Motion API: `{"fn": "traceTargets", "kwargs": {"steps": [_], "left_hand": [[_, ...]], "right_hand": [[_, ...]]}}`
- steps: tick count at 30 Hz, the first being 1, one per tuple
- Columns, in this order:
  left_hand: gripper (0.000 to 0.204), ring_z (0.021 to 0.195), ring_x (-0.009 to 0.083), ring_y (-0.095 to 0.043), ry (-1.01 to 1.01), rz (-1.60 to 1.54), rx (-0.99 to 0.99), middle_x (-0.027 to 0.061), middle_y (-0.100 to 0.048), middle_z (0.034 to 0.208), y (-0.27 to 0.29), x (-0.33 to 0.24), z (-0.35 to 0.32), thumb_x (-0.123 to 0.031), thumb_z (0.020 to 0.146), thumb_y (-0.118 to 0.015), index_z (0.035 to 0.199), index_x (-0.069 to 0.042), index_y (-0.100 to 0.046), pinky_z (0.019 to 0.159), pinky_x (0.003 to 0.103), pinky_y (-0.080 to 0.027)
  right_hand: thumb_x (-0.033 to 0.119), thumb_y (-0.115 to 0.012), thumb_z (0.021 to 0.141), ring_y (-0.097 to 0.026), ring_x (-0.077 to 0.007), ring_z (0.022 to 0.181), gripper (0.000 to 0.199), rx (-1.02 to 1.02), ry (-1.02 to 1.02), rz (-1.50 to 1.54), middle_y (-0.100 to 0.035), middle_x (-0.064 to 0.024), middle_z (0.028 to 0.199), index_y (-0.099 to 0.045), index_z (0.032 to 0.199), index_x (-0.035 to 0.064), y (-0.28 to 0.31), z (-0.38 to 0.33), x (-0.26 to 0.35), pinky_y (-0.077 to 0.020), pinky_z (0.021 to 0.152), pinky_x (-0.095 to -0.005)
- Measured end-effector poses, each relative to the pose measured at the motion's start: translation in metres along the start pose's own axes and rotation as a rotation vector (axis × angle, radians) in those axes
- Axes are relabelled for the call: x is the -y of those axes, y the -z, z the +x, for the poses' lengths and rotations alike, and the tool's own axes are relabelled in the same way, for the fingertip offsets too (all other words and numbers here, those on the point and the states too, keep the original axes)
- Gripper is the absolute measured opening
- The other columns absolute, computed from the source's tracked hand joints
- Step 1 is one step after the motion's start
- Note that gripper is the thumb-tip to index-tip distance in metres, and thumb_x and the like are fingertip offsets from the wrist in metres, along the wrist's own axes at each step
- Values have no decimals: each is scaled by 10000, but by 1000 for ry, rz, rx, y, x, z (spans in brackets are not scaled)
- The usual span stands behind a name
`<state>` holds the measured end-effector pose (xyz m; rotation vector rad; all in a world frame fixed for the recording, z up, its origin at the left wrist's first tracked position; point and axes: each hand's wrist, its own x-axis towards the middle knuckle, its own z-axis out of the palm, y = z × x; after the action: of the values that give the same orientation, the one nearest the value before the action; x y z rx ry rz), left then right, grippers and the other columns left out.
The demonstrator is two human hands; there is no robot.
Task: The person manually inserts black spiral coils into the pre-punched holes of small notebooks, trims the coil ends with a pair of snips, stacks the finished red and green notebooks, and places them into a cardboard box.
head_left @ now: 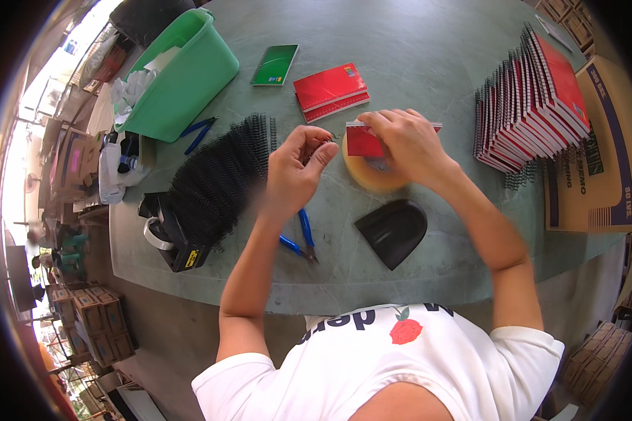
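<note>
The right hand (407, 144) presses a small red-covered notebook (364, 140) down onto a wide roll of tan tape (372, 175) lying flat on the grey-green bench (428, 56); its grip is closed on the notebook's top edge. The left hand (295, 165), just left of the roll, pinches a thin black wire spiral (323, 142) between fingertips. Blue-handled pliers (300, 242) lie below-left of the roll, a black curved scraper (393, 230) below it, and a heap of black wire spirals (221, 179) further left.
</note>
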<state>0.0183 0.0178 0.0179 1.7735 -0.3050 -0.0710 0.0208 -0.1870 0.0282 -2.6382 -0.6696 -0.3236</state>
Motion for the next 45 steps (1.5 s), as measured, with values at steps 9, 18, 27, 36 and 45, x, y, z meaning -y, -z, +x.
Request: {"fn": "traceTargets", "kwargs": {"steps": [9, 18, 27, 36, 45], "left_hand": [[183, 632, 135, -552, -218, 390, -214, 85, -600, 730, -16, 1, -11, -163, 872, -621, 932, 9, -640, 604, 256, -451], [286, 644, 162, -544, -193, 388, -1, 82, -569, 791, 2, -9, -5, -182, 775, -711, 986, -20, -604, 599, 270, -448], [216, 672, 119, -526, 78, 419, 158, 63, -561, 769, 20, -28, -2, -149, 764, -710, 935, -38, -639, 583, 249, -419], [229, 790, 257, -538, -499, 929, -10, 115, -551, 863, -13, -3, -24, -240, 806, -644, 961, -77, -604, 711, 360, -431], [500, 896, 350, -557, -307, 559, 52, 173, -562, 1026, -37, -22, -59, -144, 809, -632, 1283, -125, -472, 803, 416, -468]], "right_hand": [[44, -589, 779, -630, -270, 780, 207, -59, 29, 199, -667, -78, 889, -647, 972, 91, -3, 0, 7, -492, 680, -356], [129, -614, 768, -630, -285, 713, 179, -75, 72, 103, -643, -87, 741, -609, 943, 92, -12, -4, 17, -464, 627, -390], [44, -611, 795, -607, -292, 808, 120, -224, 9, 410, -606, -119, 840, -549, 898, 39, -11, 4, 31, -461, 682, -377], [-5, -594, 777, -576, -329, 843, 149, -112, 62, 470, -566, -136, 951, -529, 907, 26, -8, 4, 26, -461, 707, -398], [1, -668, 752, -634, -171, 798, 203, 135, -339, 640, -671, -95, 877, -655, 955, 11, 35, -22, -21, -498, 748, -257]]}}
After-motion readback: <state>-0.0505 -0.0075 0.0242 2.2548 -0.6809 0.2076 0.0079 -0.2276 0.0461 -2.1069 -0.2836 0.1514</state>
